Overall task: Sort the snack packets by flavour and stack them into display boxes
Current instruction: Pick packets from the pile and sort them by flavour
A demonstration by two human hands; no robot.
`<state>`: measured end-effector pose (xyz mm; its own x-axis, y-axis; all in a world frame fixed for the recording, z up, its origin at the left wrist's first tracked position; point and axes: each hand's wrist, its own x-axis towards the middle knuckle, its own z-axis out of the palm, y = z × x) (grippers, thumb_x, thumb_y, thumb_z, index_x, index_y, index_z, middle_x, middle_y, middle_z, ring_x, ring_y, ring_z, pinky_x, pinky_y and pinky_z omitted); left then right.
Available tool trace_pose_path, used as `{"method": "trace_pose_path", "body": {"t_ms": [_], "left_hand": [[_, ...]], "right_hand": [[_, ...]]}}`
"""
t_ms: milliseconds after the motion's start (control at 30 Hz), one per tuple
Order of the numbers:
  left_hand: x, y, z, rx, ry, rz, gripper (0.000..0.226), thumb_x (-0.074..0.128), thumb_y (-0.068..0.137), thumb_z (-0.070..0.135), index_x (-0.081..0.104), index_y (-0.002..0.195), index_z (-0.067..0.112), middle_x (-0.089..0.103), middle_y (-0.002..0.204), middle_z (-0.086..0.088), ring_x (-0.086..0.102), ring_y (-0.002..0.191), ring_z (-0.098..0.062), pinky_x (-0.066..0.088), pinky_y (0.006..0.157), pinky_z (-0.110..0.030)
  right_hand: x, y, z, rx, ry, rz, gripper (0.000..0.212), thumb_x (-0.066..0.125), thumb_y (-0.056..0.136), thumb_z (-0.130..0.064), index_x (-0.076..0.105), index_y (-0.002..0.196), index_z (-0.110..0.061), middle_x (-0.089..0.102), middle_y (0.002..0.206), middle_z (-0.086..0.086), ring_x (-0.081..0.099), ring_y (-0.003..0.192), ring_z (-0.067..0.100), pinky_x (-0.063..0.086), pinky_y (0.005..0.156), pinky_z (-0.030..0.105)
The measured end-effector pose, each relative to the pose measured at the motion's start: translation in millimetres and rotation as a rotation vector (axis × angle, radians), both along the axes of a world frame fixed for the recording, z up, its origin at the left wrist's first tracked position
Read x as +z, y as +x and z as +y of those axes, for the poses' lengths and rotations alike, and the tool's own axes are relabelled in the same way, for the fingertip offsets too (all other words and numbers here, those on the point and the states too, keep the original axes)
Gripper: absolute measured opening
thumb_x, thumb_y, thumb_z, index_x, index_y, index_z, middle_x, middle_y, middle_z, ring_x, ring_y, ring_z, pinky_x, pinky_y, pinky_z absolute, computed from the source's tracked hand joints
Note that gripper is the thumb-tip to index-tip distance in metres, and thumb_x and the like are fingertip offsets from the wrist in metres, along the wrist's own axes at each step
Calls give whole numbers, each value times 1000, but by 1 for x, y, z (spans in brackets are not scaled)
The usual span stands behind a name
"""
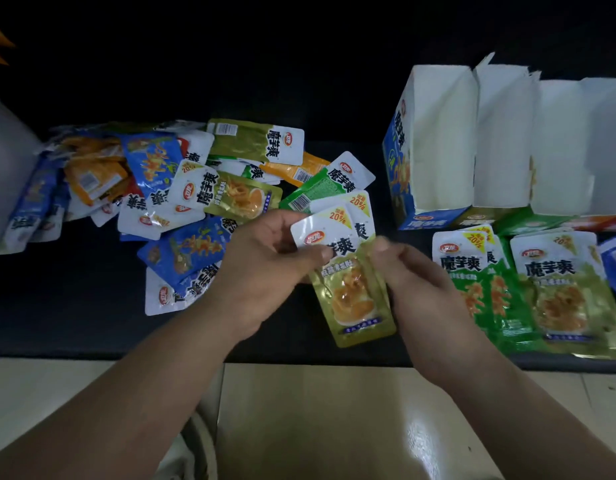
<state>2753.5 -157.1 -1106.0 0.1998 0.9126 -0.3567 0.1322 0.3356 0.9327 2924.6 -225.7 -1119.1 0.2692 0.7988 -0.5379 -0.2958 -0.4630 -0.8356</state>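
While both my hands close on the olive packets [355, 299], I hold them over the near part of the dark table [74, 289], their long axis running away from me with the white tops at the far end. My left hand [265, 261] pinches the white tops. My right hand [417, 282], blurred, curls round the right edge, so the two hands sit close together with the packets between them. The foil is thin, flat and glossy, with rounded corners, and looks slippery to me. Just to the right lies the green pile [479, 299], and past it the olive pile [559, 299] of the same flavour, lying the same way. My right hand is the nearer one, so I judge the next move goes rightward across the green pile. Farther off on the left sprawls the unsorted heap [154, 181], with blue, orange and green mixed. Farthest back on the right stand the boxes [441, 140], torn-open card, white inside.
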Motion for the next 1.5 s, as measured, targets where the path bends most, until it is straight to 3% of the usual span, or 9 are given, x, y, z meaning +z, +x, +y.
{"method": "trace_pose_path", "body": {"t_ms": [167,333,433,667,900,1033,1167,1333,1500], "left_hand": [[-23,14,1,-129,352,339,18,82,88,26,72,102,20,75,90,6,72,82,-12,62,73,-39],[-45,25,39,-491,737,1003,61,62,98,29,43,153,9,35,163,-12,27,154,-32,26,125,-51],[-56,27,32,-591,715,1095,61,61,97,29,43,152,9,36,163,-13,33,151,-32,21,126,-51],[-54,-2,-21,-477,883,1102,39,80,80,46,71,104,16,63,98,-1,60,89,-28,55,77,-44],[-27,8,-4,-533,755,1096,18,73,86,28,65,92,14,65,83,-5,65,67,-27,53,55,-36],[10,19,-13,-328,538,788,20,71,88,18,58,72,19,55,52,2,52,44,-13,39,41,-33],[32,52,-52,-211,173,506,15,70,91,24,68,77,23,67,69,10,60,60,-4,42,52,-18],[-4,112,-76,-142,-277,171,8,76,92,25,77,84,27,76,88,-6,56,61,-17,47,60,-33],[-31,156,-70,-141,-244,191,10,82,89,27,77,90,18,77,92,-13,66,66,-22,59,60,-38]], "right_hand": [[-10,6,-2,16,33,-280,20,80,88,-6,71,104,-16,81,90,2,78,85,22,63,75,39],[-29,14,0,-66,47,-389,10,75,95,-14,69,102,-18,79,87,0,76,84,21,62,79,42],[-37,14,-4,-72,35,-371,8,73,97,-18,67,101,-20,79,89,-2,76,85,18,62,82,44],[-40,14,-12,-51,45,-373,10,71,98,-24,63,104,-24,78,95,-3,74,90,19,61,87,49],[-15,21,-27,-84,-31,-290,11,78,92,-18,71,98,-14,73,97,21,70,81,30,59,81,55],[23,64,-50,-98,7,-315,17,81,89,-15,67,87,-6,65,87,31,60,70,28,51,66,45],[56,127,-69,-217,15,-448,10,79,89,-11,71,83,-11,75,72,7,69,65,17,53,65,32],[40,178,-81,-309,-70,-655,13,82,87,-22,69,89,-23,74,69,-10,69,61,1,53,59,22],[15,206,-86,-286,-128,-761,14,80,89,-24,69,98,-22,75,74,-8,72,66,6,61,69,33]]}}
